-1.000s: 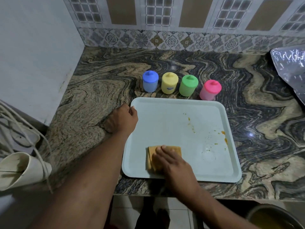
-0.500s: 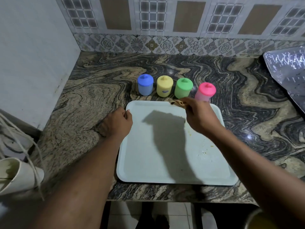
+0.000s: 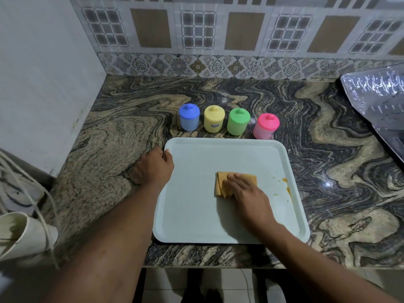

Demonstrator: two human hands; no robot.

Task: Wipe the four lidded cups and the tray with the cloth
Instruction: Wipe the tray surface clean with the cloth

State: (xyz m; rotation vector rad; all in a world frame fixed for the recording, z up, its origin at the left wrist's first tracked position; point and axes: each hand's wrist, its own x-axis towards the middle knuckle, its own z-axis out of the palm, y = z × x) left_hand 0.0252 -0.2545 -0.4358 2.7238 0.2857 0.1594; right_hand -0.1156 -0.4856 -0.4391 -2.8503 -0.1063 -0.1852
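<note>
A pale rectangular tray (image 3: 196,215) lies on the marble counter near its front edge. My right hand (image 3: 247,193) presses flat on a folded orange cloth (image 3: 223,184) in the tray's middle right. Orange stains (image 3: 285,182) dot the tray by its right rim. My left hand (image 3: 155,166) grips the tray's far left corner, thumb over the rim. Behind the tray stand four lidded cups in a row: blue (image 3: 189,117), yellow (image 3: 214,119), green (image 3: 238,121), pink (image 3: 265,126).
A white wall (image 3: 43,73) closes the left side and a tiled backsplash (image 3: 218,62) the back. A shiny foil sheet (image 3: 378,106) lies at the far right. A white cup-shaped object with cords (image 3: 24,235) sits at lower left.
My right hand came back from the tray's far edge by the cups and now presses the cloth down in the tray's middle right. My left hand stays on the corner.
</note>
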